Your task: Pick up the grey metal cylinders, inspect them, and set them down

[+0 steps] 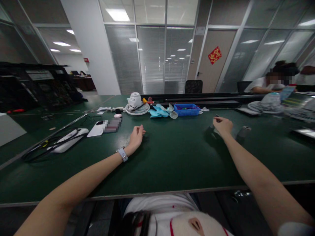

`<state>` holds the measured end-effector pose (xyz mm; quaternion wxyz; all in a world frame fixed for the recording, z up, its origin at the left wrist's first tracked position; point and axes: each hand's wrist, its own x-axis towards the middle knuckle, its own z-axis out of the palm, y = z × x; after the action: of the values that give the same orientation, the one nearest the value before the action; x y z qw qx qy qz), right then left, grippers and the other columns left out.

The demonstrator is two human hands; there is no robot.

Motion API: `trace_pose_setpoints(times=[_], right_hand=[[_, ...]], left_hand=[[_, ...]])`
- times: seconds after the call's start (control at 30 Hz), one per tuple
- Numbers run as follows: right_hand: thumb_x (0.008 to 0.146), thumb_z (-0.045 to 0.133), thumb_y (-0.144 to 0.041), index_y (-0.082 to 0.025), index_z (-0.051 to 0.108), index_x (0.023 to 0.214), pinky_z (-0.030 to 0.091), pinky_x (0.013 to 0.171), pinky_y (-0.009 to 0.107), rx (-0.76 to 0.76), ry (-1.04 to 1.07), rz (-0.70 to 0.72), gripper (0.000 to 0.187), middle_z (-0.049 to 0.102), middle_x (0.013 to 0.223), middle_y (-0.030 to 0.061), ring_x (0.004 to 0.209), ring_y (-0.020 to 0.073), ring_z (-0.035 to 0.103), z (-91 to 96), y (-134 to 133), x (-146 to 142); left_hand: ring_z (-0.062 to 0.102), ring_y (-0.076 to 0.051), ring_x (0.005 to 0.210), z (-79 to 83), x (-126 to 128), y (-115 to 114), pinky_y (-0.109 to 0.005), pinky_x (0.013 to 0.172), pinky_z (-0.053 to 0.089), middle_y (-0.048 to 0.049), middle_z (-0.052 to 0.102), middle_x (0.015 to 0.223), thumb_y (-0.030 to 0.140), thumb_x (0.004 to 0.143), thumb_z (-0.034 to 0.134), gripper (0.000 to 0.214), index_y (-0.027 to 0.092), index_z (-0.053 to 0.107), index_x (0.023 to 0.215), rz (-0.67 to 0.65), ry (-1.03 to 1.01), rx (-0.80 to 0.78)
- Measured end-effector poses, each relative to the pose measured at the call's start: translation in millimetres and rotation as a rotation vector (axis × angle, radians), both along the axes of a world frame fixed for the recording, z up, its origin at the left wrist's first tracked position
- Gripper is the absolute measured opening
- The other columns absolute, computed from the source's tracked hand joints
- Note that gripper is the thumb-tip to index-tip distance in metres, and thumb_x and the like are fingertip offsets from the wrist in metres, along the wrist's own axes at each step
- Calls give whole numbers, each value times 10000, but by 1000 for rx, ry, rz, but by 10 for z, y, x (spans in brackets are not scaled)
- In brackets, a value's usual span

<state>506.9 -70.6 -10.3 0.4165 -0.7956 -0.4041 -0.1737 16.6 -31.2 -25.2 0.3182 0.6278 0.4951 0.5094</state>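
My left hand [136, 136] rests on the green table [172, 157] with its fingers curled in; a watch sits on that wrist, and I see nothing in the hand. Farther right, my right hand [222, 125] is closed in a pinch on a small dark thing I cannot make out. A dark roll [243, 131] lies just right of that hand. Beyond both hands stand a white fan base with its grille [136, 105], light blue fan blades [161, 111] and a blue tray [187, 109].
A white phone [97, 128], a white device with black cables [66, 140] and a small pink item [118, 115] lie at the left. Black equipment racks [41, 85] stand far left. Another person [270, 83] sits at the far right with fan parts [268, 101].
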Motion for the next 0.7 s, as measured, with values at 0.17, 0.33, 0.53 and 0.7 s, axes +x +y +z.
trace_pose_setpoints(times=[0.17,0.33,0.53,0.7], right_hand=[[751,632,-341,-212,744,1052,492,852,370,57,105,-3,347,731,985,95,918,259,663,-77,31,-62],[661,753,-355,-199,605,1192,461,950,394,89,413,-91,574,698,1075,91,1012,255,641,-196,140,-100],[659,768,-363,-193,553,1147,442,983,397,13,418,-73,559,652,1130,108,1050,254,622,-250,199,-50],[668,757,-336,-188,552,1150,442,989,413,21,427,-67,544,653,1119,112,1076,263,614,-272,222,6]], left_hand=[[663,-204,836,-20,-2,19,-337,752,504,-77,703,908,689,872,408,497,208,518,935,-8,-7,8],[661,-207,847,-4,-2,-3,-334,745,501,-83,701,927,673,883,405,483,208,515,952,-12,4,-3],[661,-207,840,16,4,-19,-334,745,499,-82,699,920,658,887,406,467,208,509,949,-14,1,-9],[663,-204,831,-5,1,1,-334,747,501,-80,698,924,659,885,406,464,211,504,955,-18,4,-7]])
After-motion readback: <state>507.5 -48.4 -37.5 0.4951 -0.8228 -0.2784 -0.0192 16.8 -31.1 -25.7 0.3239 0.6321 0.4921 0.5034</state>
